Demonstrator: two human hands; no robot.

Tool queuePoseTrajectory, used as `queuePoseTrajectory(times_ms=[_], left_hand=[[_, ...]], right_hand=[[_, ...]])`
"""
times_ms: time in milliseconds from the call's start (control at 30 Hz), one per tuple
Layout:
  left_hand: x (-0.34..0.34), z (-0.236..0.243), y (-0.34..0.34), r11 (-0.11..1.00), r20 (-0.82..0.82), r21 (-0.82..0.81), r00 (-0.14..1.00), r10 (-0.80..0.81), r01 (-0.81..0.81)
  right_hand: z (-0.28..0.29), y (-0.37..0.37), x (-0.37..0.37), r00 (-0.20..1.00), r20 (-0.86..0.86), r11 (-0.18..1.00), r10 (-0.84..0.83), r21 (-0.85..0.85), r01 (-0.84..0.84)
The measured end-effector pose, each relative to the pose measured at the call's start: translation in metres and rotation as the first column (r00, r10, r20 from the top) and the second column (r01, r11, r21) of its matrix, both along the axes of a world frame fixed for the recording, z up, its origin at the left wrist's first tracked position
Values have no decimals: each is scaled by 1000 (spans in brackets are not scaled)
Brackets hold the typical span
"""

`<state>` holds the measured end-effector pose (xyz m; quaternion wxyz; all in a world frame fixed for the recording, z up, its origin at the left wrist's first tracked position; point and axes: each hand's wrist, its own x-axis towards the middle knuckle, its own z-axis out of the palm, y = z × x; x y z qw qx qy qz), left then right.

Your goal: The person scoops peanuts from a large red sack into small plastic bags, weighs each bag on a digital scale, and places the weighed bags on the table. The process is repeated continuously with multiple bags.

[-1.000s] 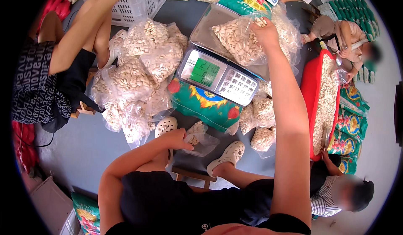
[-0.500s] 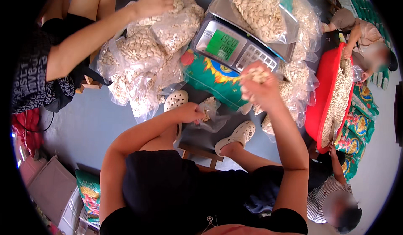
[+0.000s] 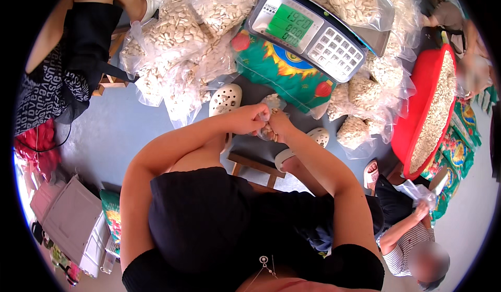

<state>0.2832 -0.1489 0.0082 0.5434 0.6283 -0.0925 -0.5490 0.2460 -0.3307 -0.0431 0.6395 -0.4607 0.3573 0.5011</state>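
Low in front of me, a small clear plastic bag [image 3: 272,101] of white pumpkin seeds is between my hands. My left hand [image 3: 249,119] pinches its left side with curled fingers. My right hand [image 3: 282,125] is closed at its right side, the fingertips partly hidden against the plastic. A few seeds [image 3: 268,132] show between the two hands. Beyond them, a digital scale [image 3: 308,39] with a lit green display bears a large clear bag of seeds [image 3: 350,1]. A green printed sack [image 3: 284,73] lies between the scale and my hands.
Filled seed bags [image 3: 180,47] are heaped at left, and more bags [image 3: 365,94] line the scale's right. A red tub [image 3: 417,109] of seeds stands farther right. Co-workers sit at left and right; one in a striped shirt [image 3: 396,240] handles a clear bag. My shoes [image 3: 225,100] flank a wooden stool.
My right hand has come down from beside the scale with its seeds to the small bag. My left hand has risen slightly. The co-worker's arm at left has withdrawn from the bags.
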Motion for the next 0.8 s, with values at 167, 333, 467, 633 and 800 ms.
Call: queuePoseTrajectory(times_ms=[167,333,467,633,800], left_hand=[[-1,-6,-4,992,74,38,990,116,-119],[6,-5,9,947,324,104,911,257,-304],[7,8,-3,958,646,106,751,137,-267],[9,8,-7,940,614,193,782,108,-281],[6,0,2,884,440,298,873,208,-361]], right_hand=[[-38,-2,-9,939,125,937,-320,-106,334],[33,9,-14,958,77,922,-278,-260,288],[64,1,-31,946,27,914,-322,-253,318],[160,-41,58,811,574,993,-112,27,118],[257,-74,205,-58,923,826,380,-310,470]])
